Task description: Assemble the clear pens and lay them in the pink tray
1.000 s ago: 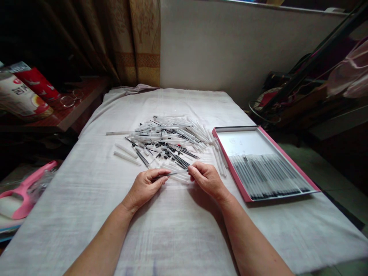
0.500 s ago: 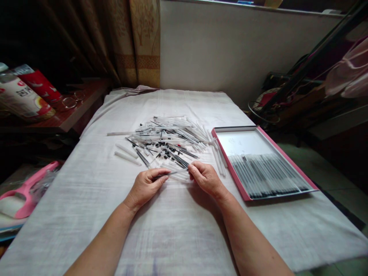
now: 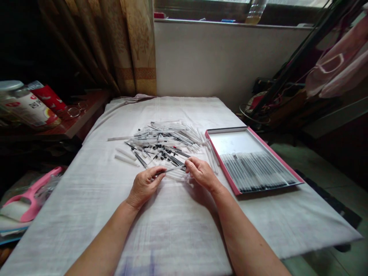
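Observation:
Between both hands a thin pen (image 3: pixel 174 168) is stretched, pale and see-through along the middle with a dark line in it. Its left end is pinched by the thumb and fingers of my left hand (image 3: pixel 147 184). My right hand (image 3: pixel 201 173) closes its fingertips on the other end, which they partly hide. Just beyond lies a loose pile of pen parts: clear barrels (image 3: pixel 169 132), dark refills (image 3: pixel 175 158) and small black caps (image 3: pixel 159 147). To the right, a pink-edged box (image 3: pixel 227 177) holds a row of pens (image 3: pixel 258 172) with dark cores and black ends.
A pale cloth (image 3: pixel 172 230) covers the table. At left are a side table with a jar (image 3: pixel 31 107) and glasses (image 3: pixel 74 111), and a pink-handled object (image 3: pixel 31 195) lower down. A curtain (image 3: pixel 140 50) hangs at the back.
The view has tilted up and shifted, so more of the window shows. Both hands keep their pinch on the pen, nearly in the same place over the table.

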Available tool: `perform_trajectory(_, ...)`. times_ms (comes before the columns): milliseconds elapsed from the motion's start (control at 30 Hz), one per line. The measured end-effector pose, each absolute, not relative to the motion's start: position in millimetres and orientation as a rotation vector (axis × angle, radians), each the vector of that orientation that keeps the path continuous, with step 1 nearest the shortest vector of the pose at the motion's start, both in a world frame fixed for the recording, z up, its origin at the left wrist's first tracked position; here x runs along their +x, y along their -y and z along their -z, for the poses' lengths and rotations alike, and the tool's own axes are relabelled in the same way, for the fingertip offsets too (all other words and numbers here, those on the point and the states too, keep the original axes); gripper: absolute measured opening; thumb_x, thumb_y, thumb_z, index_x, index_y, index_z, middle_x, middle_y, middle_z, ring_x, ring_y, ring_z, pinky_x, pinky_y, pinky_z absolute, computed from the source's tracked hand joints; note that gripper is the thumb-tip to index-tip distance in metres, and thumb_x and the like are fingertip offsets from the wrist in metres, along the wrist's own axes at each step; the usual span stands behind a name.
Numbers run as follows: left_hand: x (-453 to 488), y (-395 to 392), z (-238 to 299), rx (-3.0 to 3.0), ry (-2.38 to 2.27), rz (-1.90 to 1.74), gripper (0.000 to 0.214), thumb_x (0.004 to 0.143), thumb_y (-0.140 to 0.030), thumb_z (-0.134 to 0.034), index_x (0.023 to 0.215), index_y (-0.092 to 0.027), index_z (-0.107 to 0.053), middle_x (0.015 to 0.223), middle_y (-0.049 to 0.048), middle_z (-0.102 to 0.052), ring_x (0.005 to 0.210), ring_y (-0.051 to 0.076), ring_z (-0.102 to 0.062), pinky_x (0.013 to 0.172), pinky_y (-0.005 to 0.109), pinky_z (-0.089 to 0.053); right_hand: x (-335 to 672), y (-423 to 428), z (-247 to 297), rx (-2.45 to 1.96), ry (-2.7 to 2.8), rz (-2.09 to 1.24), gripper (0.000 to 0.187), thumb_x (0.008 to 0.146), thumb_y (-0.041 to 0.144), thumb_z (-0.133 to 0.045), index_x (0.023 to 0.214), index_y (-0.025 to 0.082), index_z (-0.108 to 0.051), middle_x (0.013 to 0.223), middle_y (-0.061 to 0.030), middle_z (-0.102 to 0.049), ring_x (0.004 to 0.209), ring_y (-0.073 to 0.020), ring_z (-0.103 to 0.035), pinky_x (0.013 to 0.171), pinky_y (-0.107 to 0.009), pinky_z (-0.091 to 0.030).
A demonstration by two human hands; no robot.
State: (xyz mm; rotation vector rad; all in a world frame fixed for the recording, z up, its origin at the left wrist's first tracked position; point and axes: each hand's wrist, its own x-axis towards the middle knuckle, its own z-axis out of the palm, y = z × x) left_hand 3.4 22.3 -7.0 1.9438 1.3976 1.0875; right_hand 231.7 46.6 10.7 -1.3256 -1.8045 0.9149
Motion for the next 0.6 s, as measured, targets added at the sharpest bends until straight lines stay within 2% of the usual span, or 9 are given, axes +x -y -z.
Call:
perform_trajectory(233, 4.6, -23.4, 4.3, 1.893, -1.4, -1.05, 0.026, 0.081, -0.036, -0.061, 0.094, -0.018, -0.074, 0.091, 0.0061, -0.077, 0.085, 0.02, -0.071, 0.081, 0.029, -0.056, 231.9, -47.0, -7.9, -1.3, 1.937, -0.787, 0.026, 0.091, 0.033, -0.044, 0.074, 0.02, -0.058, 0.065, 0.0007, -0.061, 0.061, -0.0125, -0.055, 0.06, -0.023, -0.039)
perform_trajectory(500, 2.7, -25.5, 10.7, 1.962, -1.425, -1.019, 0.027, 0.082, -0.038, -0.059, 0.095, -0.02, -0.074, 0.092, 0.0045, -0.077, 0.084, 0.019, -0.072, 0.082, 0.029, -0.056, 229.3, -50.6, 0.3, -1.386, 2.039, -0.597, 0.033, 0.093, 0.034, -0.045, 0.066, 0.02, -0.06, 0.06, 0.0004, -0.061, 0.06, -0.0125, -0.052, 0.059, -0.023, -0.035)
perform_trajectory(600, 5.0, -24.8, 11.4, 2.002, -1.44, -1.037, 0.025, 0.083, -0.037, -0.059, 0.095, -0.021, -0.074, 0.093, 0.0046, -0.077, 0.085, 0.019, -0.071, 0.081, 0.028, -0.055, 229.6, -50.4, 1.1, -1.379, 2.003, -0.614, 0.033, 0.093, 0.036, -0.045, 0.073, 0.02, -0.066, 0.066, -0.0008, -0.066, 0.063, -0.013, -0.056, 0.062, -0.023, -0.038)
